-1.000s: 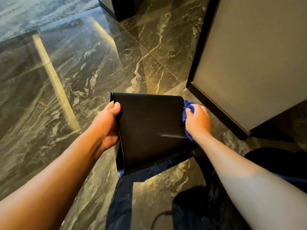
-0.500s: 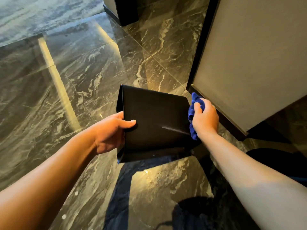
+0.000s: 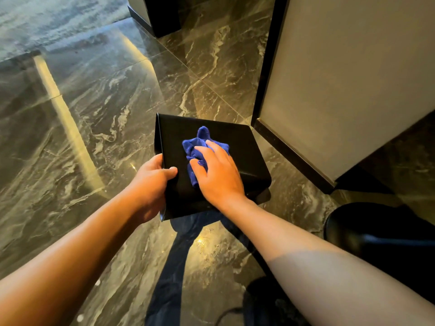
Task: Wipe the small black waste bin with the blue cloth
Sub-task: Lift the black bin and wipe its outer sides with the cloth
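The small black waste bin [image 3: 240, 147] is held on its side above the dark marble floor, a broad flat face turned up toward me. My left hand [image 3: 150, 182] grips its left edge, thumb on the upper face. My right hand [image 3: 219, 175] lies flat on that face, fingers spread, pressing the crumpled blue cloth [image 3: 200, 143] against it. Part of the cloth sticks out beyond my fingertips; the rest is under my palm.
A beige cabinet panel with a black base [image 3: 341, 78] stands close on the right of the bin. Another dark-edged unit [image 3: 160, 15] stands at the top. A round black object [image 3: 376, 227] sits at the lower right. Glossy marble floor [image 3: 82, 114] spreads to the left.
My right hand has moved with the cloth from the bin's right side onto the middle of its upper face. My left hand keeps its grip on the left edge.
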